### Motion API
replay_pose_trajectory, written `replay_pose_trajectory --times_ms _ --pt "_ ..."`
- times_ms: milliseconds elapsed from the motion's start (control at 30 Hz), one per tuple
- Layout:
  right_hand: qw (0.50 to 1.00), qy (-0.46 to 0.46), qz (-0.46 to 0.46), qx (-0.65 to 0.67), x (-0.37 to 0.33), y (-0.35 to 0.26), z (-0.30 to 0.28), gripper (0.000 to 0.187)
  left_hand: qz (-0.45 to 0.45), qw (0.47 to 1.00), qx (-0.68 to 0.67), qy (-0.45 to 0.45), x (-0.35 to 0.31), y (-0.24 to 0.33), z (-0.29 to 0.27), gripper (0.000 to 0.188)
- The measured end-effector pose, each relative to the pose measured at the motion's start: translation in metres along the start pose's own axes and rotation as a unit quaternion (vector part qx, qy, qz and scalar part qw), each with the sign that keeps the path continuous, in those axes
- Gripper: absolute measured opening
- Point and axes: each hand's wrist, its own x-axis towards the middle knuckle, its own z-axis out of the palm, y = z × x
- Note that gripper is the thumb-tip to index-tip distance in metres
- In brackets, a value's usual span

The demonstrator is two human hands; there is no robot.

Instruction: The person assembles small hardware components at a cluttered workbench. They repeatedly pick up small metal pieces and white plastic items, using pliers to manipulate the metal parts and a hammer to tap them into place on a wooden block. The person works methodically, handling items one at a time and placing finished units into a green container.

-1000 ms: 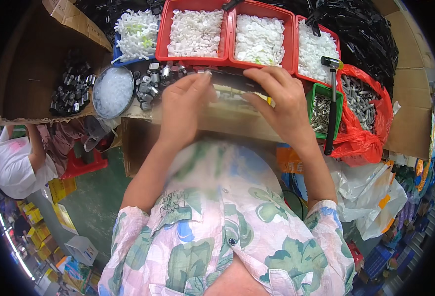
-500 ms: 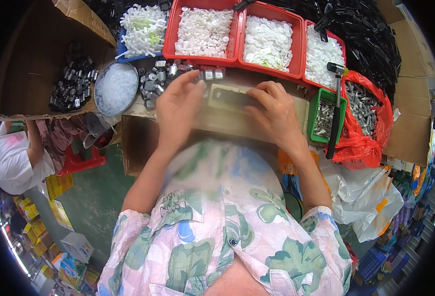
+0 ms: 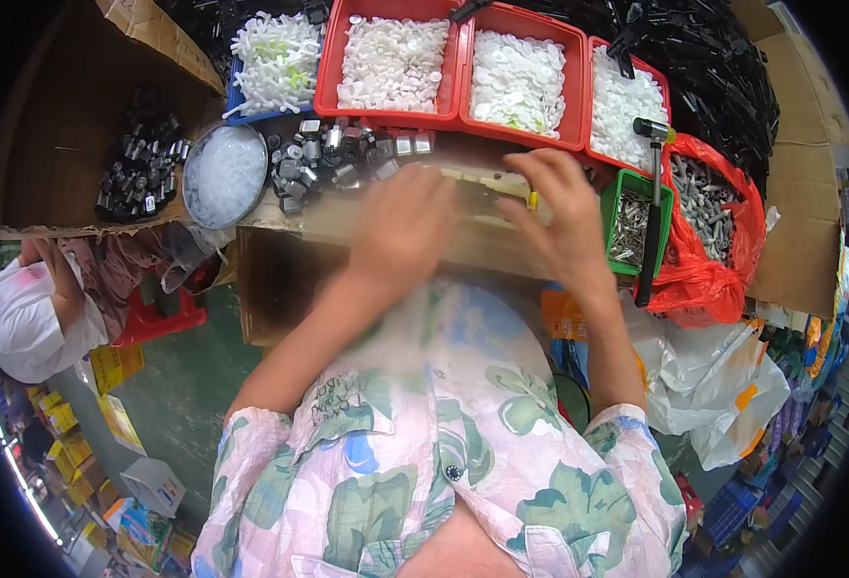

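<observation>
Head view: L hand (image 3: pixel 407 226) is blurred over the desk (image 3: pixel 333 217), so can't tell whether its grip has anything. R hand (image 3: pixel 574 212): grip wide, thumb & forefinger well parted, nothing seen in it. Cream jig (image 3: pixel 480 181) is on the desk betw. the hands, approx 2 o'clock from L hand, 10 from R hand; partly hidden, contents unclear.

Risks, my read: a rushed L hand could knock the jig askew, esp. if R hand isn't bracing it (contact unclear). Loose metal parts (image 3: pixel 335 140) at 10–11 o'clock from L hand: a stray knuckle could scatter them. Hammer (image 3: pixel 650 241) lies across the green tray (image 3: pixel 609 226), 3 o'clock from R hand; an outward wrist bump could slide it off & spill the pins (image 3: pixel 629 226). Red trays (image 3: pixel 460 72), 12–1 o'clock from L hand, stand side by side, so dropped white bits (image 3: pixel 516 82) could get mixed.
</observation>
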Motion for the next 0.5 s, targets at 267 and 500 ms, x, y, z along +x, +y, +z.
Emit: replay_pose_trajectory --times_ms 267,500 --pt "0.933 0.17 0.13 -0.289 -0.036 0.072 -0.082 0.032 0.123 0.988 0.082 -0.052 -0.014 -0.015 0.031 0.048" --pt "0.94 0.108 0.251 -0.204 -0.051 0.09 -0.085 0.026 0.229 0.956 0.172 -0.07 -0.004 -0.021 0.027 0.048"
